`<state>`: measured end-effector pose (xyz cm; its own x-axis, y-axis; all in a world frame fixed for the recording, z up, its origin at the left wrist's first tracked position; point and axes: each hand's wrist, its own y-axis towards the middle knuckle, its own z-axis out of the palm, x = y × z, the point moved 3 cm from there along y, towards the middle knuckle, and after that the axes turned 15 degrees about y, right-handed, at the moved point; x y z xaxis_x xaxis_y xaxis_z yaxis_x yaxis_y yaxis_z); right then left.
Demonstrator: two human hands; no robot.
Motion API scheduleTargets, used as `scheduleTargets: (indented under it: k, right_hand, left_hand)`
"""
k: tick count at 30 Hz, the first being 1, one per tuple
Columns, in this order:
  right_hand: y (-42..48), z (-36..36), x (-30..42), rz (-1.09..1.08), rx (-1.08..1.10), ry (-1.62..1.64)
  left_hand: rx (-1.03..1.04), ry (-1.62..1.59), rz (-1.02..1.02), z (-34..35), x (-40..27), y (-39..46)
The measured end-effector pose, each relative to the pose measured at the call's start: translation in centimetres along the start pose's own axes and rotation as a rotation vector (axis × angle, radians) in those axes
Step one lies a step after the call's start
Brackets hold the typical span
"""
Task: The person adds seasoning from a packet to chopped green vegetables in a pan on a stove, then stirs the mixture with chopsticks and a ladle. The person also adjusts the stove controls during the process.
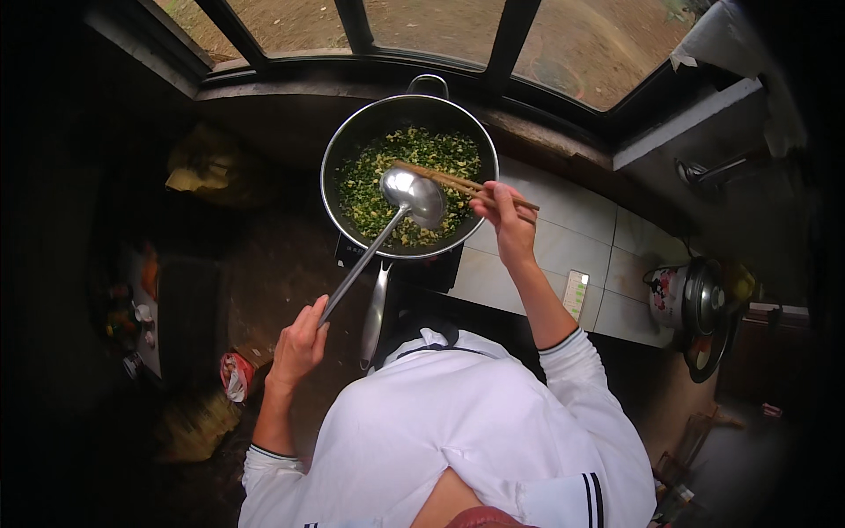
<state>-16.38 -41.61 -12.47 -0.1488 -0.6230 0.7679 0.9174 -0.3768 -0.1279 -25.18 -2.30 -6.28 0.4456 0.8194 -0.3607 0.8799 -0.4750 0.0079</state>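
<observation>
My left hand (302, 344) grips the handle of a steel ladle (417, 195). The ladle's bowl is turned with its rounded back up, over a deep wok-like pan (328, 191). Chopped green leaves with yellow bits, perhaps egg, make up the food (366, 198) across the pan's bottom. Between the fingers of my right hand (507, 221) is a pair of wooden chopsticks (455, 181). Their tips meet the far side of the ladle's bowl; whether they press on it I cannot tell. The pan sits on a black cooktop (453, 265), its long metal handle (375, 317) pointing toward me.
A phone (575, 295) lies on the white tiled counter (561, 198) at right. Beyond it stands a flowered rice cooker (668, 297) with a lid. A framed window (429, 30) rises behind the pan. Left and lower, a red bag (236, 373) and a yellowish bag (204, 168) sit in dimness.
</observation>
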Motion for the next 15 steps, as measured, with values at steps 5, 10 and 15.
scheduleTargets:
  k: [5,10,15]
  right_hand:
    - [-0.1,-2.2,0.7,0.009,-0.159,0.171]
    - [-0.4,-4.0,-0.1,0.002,-0.226,0.182]
    - [-1.2,-1.6,0.4,0.048,-0.078,0.189]
  left_hand:
    - [-0.077,-0.216,-0.095,0.8,-0.7,-0.9]
    - [-0.067,-0.245,-0.115,1.3,-1.2,-1.3]
    - [-0.068,-0.26,-0.121,1.7,-1.0,-1.4]
